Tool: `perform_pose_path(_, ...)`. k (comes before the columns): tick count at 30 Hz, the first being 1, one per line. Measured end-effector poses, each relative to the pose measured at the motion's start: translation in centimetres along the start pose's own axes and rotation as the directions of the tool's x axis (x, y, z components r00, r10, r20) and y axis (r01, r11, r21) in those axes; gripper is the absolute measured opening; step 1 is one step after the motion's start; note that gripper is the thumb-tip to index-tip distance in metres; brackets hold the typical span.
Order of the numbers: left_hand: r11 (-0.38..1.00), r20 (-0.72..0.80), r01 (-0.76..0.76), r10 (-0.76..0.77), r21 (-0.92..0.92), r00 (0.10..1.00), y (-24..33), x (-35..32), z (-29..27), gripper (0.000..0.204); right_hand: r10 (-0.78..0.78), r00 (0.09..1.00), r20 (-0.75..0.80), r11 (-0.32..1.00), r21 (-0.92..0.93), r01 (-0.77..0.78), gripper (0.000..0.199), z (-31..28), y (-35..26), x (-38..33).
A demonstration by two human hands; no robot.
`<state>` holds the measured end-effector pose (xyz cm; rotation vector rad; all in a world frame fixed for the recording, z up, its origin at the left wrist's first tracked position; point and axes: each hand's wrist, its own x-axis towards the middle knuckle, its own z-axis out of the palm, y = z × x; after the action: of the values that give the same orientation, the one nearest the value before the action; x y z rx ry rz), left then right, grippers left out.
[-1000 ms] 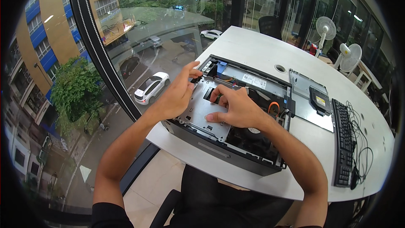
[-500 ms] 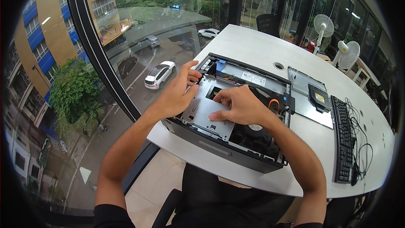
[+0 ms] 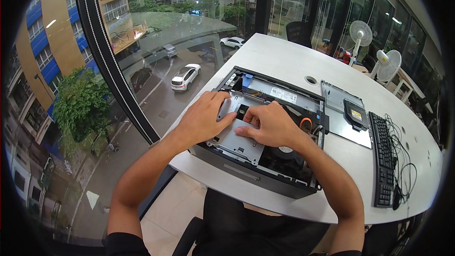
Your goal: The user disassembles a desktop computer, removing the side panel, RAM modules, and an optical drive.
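An opened desktop computer case (image 3: pixel 237 169) lies on its side on the desk. A silver metal drive bracket (image 3: pixel 232 143) covers the case's left part. My left hand (image 3: pixel 201 116) rests over the bracket's left edge, thumb and fingers apart, with the fingertips near the case's far-left corner. At the bracket's cut-out, my right hand (image 3: pixel 270 123) is closed, its thumb on the plate and its fingers curled at the opening; the fingertips are partly hidden. Right of the bracket sits a dark fan (image 3: pixel 284 156). An orange loop (image 3: pixel 305 124) shows beside my right wrist.
On the white desk (image 3: pixel 279 50), a metal side panel (image 3: pixel 339 96) lies right of the case with a black drive-like part (image 3: pixel 355 114) on it. Farther right are a black keyboard (image 3: pixel 380 159) and its coiled cable (image 3: pixel 403 170). A window frame (image 3: pixel 113 66) stands at left.
My left hand has shifted right and slightly down, its thumb now closer to my right hand. The right hand's fingers have curled in more tightly. The view has tilted slightly.
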<state>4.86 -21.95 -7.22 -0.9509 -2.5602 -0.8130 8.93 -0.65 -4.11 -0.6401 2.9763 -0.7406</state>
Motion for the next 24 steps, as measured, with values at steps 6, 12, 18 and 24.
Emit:
perform_pose_path(6, 0.997, -0.029, 0.021, -0.019, 0.069, 0.999, 0.3, 0.7, 0.1, 0.056, -0.143, 0.987, -0.079, 0.97, -0.209, 0.123, 0.045, 0.7, 0.0, 0.0)
perform_pose_path(12, 0.988, 0.035, 0.147, -0.149, 0.049, 0.988, 0.8, 2.0, -0.2, 0.058, -0.163, 0.977, -0.136, 0.985, -0.074, 0.154, 0.031, 0.9, 1.2, 0.1)
perform_pose_path(18, 0.971, 0.03, 0.218, -0.222, 0.098, 0.975, 1.1, 2.8, 0.4, 0.049, -0.257, 0.948, -0.189, 0.957, -0.187, 0.222, 0.033, 1.8, 0.8, -0.1)
perform_pose_path(24, 0.961, 0.002, 0.208, -0.212, 0.18, 0.977, 1.3, 2.7, 1.5, 0.05, -0.163, 0.984, -0.079, 0.933, -0.336, 0.127, 0.039, 1.5, 0.0, -0.1)
